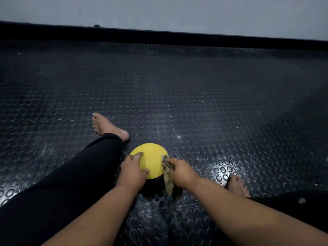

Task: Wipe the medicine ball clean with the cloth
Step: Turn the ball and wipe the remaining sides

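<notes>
The medicine ball (152,160), yellow on top and black below, sits on the floor between my legs. My left hand (134,168) rests on its left side with fingers spread over the yellow part, a ring on one finger. My right hand (179,168) grips a greyish-green cloth (169,181) and presses it against the ball's right side. The rest of the cloth hangs down to the floor.
A black studded rubber floor (177,96) stretches to a dark skirting and a grey wall (159,11) at the back. My left leg in black trousers (71,174) lies left of the ball, with a bare foot (106,126) beyond. My right foot (237,185) lies to the right.
</notes>
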`<state>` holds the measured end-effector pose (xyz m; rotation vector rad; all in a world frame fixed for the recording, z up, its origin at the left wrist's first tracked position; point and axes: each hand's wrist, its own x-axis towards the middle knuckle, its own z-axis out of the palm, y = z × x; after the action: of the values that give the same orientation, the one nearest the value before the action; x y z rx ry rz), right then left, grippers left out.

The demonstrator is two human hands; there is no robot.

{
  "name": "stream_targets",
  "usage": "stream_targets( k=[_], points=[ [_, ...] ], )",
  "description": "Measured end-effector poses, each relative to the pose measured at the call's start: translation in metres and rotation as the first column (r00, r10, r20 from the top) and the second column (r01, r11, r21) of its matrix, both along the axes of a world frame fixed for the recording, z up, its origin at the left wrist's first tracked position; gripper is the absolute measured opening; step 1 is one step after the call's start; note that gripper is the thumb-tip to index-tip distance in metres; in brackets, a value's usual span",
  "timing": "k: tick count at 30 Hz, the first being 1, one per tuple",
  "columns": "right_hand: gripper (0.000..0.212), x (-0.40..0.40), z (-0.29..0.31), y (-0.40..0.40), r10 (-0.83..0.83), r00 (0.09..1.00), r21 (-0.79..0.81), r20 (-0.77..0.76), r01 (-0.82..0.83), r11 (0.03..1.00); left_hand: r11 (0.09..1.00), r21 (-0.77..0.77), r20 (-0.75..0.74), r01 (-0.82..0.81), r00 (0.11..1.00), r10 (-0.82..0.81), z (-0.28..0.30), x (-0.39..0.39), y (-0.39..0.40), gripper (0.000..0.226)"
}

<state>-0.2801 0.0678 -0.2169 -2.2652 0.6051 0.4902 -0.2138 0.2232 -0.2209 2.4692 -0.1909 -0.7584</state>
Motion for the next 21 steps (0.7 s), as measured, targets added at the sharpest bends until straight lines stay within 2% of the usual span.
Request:
stream_targets(
  k=[4, 9, 11, 15, 17, 21],
  points=[
    [0.041, -0.013, -0.003, 0.025, -0.095, 0.988, 0.03, 0.125, 0.092, 0.995, 0.998, -0.018, -0.134, -0.058, 0.989, 0.055, -0.006, 0.0, 0.005, 0.103],
    [0.04, -0.026, -0.019, 0.051, -0.176, 0.961, 0.034, 0.215, 0.173, 0.984, 0.999, 0.029, -0.211, -0.034, 0.977, 0.04, -0.011, 0.009, 0.01, 0.107],
    [0.037, -0.031, -0.027, 0.041, -0.284, 0.942, 0.018, 0.18, 0.286, 0.958, 0.998, 0.042, -0.232, -0.039, 0.972, 0.048, -0.015, 0.014, 0.013, 0.106],
    [0.03, -0.034, -0.038, 0.003, -0.58, 0.814, 0.004, 0.042, 0.58, 0.814, 0.999, 0.029, -0.226, -0.038, 0.973, 0.043, -0.019, 0.023, 0.015, 0.105],
    [0.033, -0.028, -0.038, -0.002, -0.595, 0.801, 0.008, 0.065, 0.596, 0.803, 0.999, 0.027, -0.229, -0.037, 0.973, 0.042, -0.021, 0.025, 0.016, 0.107],
    [0.035, -0.008, -0.023, 0.025, -0.424, 0.873, -0.009, 0.241, 0.439, 0.899, 0.998, 0.046, -0.229, -0.041, 0.972, 0.05, -0.022, 0.024, 0.014, 0.118]
  ],
)
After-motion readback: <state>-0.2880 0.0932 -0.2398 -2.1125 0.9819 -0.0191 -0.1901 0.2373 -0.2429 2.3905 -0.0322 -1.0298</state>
